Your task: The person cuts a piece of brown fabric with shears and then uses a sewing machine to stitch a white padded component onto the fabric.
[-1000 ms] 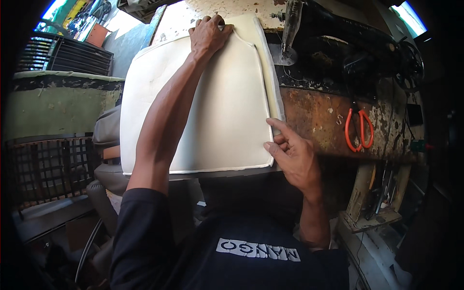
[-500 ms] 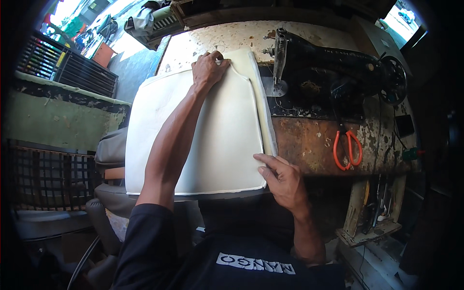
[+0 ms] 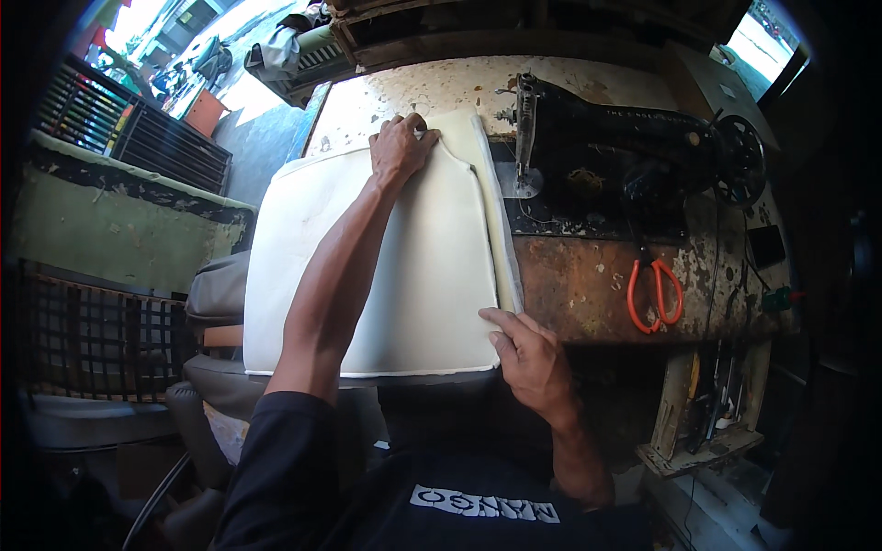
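Observation:
A cream padded panel with piped edges (image 3: 427, 285) lies at the left of the worktable, over a paler cream sheet (image 3: 494, 230) that shows along its top and right. My left hand (image 3: 397, 147) grips the panel's top edge with curled fingers, its forearm lying across the panel. My right hand (image 3: 537, 363) holds the right edge near the lower corner, thumb and forefinger on it. Just right of the panel stands a black sewing machine (image 3: 606, 138) with a handwheel. Orange-handled scissors (image 3: 654, 298) lie in front of the machine.
A worn worktable (image 3: 570, 275) carries the machine. Below it at the right is an open wooden drawer (image 3: 703, 441) with tools. Grey padded pieces (image 3: 216, 285) sit left of the table, beside a dark metal grid (image 3: 101, 340) and a green ledge (image 3: 110, 211). Daylight enters at the upper left.
The whole scene has shifted downward in the picture as my view moved, showing more beyond the table. My hands keep much the same places and grip on the panel.

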`<state>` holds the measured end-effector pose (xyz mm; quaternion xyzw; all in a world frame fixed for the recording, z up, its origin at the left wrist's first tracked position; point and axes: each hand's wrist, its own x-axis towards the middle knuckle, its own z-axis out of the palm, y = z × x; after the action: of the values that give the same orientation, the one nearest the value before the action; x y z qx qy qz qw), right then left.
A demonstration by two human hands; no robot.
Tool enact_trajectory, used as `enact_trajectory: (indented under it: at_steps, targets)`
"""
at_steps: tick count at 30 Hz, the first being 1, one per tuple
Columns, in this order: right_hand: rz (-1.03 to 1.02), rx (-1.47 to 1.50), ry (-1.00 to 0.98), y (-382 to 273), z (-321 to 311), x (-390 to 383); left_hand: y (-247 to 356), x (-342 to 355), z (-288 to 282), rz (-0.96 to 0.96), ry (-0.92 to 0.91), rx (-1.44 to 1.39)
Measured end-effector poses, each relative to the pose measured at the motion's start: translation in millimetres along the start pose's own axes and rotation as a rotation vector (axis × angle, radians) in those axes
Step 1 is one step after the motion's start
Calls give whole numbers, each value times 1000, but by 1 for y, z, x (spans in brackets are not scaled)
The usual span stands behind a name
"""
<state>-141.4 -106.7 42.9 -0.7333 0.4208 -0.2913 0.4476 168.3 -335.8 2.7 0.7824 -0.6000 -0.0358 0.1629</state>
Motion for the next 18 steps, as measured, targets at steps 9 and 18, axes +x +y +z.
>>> enact_trajectory:
  at_steps: [9, 18]
  targets:
    - [-49, -16, 56, 6, 8, -2, -3, -2, 1, 13, 35, -40]
    - [-72, 9, 57, 10, 6, -2, -4, -1, 3, 1, 33, -118]
